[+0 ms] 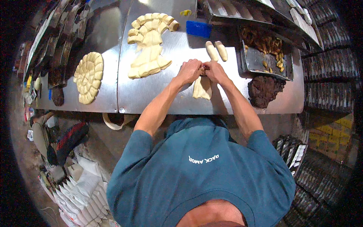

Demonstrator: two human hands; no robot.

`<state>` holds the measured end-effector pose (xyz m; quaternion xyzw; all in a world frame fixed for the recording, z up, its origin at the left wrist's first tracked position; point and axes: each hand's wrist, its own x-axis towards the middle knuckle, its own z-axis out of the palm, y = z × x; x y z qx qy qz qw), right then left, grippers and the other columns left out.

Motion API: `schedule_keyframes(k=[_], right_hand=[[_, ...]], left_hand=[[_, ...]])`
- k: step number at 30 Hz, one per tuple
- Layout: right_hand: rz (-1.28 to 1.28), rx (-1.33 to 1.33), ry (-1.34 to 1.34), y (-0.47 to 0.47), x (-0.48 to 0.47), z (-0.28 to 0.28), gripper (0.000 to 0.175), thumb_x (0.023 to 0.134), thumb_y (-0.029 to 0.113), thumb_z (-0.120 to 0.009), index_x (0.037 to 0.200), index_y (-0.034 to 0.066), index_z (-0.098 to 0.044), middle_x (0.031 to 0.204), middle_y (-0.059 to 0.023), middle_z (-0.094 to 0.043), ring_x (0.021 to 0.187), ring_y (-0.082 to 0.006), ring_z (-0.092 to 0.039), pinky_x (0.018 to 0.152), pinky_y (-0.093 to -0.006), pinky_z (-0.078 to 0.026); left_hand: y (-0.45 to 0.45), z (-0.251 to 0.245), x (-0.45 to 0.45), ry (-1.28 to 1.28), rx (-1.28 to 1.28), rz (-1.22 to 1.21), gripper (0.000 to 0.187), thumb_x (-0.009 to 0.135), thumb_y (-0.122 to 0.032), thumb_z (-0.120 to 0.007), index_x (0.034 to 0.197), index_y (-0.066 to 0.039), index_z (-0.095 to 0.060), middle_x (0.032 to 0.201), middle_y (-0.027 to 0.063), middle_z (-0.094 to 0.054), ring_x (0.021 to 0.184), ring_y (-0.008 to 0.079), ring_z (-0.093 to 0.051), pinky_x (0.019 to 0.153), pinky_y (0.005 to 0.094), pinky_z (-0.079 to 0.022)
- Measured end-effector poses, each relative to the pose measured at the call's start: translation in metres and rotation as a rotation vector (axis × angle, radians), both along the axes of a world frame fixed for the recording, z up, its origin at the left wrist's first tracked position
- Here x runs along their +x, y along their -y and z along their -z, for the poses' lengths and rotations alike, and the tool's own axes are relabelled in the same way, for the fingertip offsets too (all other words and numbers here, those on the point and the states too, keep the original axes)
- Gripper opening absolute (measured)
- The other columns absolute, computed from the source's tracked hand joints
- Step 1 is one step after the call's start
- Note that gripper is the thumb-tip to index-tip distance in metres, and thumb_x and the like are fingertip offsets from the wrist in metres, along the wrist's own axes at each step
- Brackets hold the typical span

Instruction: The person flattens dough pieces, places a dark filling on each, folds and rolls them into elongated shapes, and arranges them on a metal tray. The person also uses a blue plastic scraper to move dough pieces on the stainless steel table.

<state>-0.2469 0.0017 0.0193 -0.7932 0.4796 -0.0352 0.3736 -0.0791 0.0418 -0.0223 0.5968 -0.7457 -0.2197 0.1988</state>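
Note:
A flattened strip of pale dough lies on the steel table before me, its far end under my fingers. My left hand and my right hand meet at that end, with a small brown filling between the fingertips. Just beyond them lie two rolled dough pieces, side by side. A mound of dark brown filling sits to the right. Left of my hands is a spread of cut dough pieces, and farther left a round cluster of dough pieces.
A metal tray with yellowish-brown pieces stands at the right, near stacked long pans. A blue scraper lies beyond the rolls. More pans stand on the left. Another person is at the far left, below the table edge.

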Motion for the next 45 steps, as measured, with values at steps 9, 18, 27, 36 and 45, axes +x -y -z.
schedule_keyframes(k=[9,18,27,36,45], right_hand=[[0.001,-0.895,0.042,-0.122,-0.020,0.050,0.030,0.084,0.004,-0.056,0.114,0.0011,-0.062,0.117,-0.0176,-0.060,0.111,-0.0356,-0.056,0.093,-0.0444,-0.047],[0.029,-0.788,0.099,-0.129,-0.018,0.056,0.046,0.087,0.008,-0.056,0.131,-0.0027,-0.055,0.135,-0.0194,-0.053,0.127,-0.0350,-0.051,0.105,-0.0475,-0.041],[0.156,-0.723,0.078,-0.151,-0.012,0.031,0.044,0.084,0.010,-0.058,0.127,0.0033,-0.058,0.129,-0.0141,-0.056,0.121,-0.0297,-0.054,0.103,-0.0467,-0.040],[0.124,-0.575,-0.018,-0.176,-0.019,0.040,0.039,0.083,0.010,-0.059,0.121,0.0022,-0.062,0.126,-0.0122,-0.057,0.123,-0.0285,-0.054,0.097,-0.0460,-0.041],[0.113,-0.579,-0.121,-0.196,-0.021,0.040,0.041,0.084,0.009,-0.059,0.125,0.0037,-0.060,0.128,-0.0119,-0.058,0.122,-0.0281,-0.054,0.098,-0.0458,-0.041]], left_hand=[[-0.109,0.011,-0.030,0.181,-0.554,0.006,0.021,0.085,-0.013,-0.060,0.102,-0.003,-0.062,0.106,0.0129,-0.063,0.110,0.0292,-0.059,0.110,0.0528,-0.034],[-0.119,0.012,-0.019,0.180,-0.448,0.147,0.032,0.084,-0.011,-0.055,0.112,0.004,-0.059,0.136,0.0222,-0.055,0.134,0.0340,-0.047,0.117,0.0584,-0.022],[-0.128,-0.006,-0.021,0.081,-0.496,0.095,0.022,0.084,-0.009,-0.054,0.103,0.000,-0.061,0.126,0.0192,-0.062,0.127,0.0317,-0.054,0.117,0.0593,-0.022],[-0.149,0.005,-0.018,0.006,-0.270,0.138,0.023,0.087,-0.012,-0.054,0.103,0.001,-0.064,0.119,0.0156,-0.065,0.121,0.0275,-0.057,0.118,0.0590,-0.020],[-0.166,0.007,-0.020,0.064,-0.313,0.196,0.022,0.081,-0.008,-0.056,0.100,-0.003,-0.065,0.129,0.0134,-0.062,0.127,0.0264,-0.055,0.119,0.0585,-0.017]])
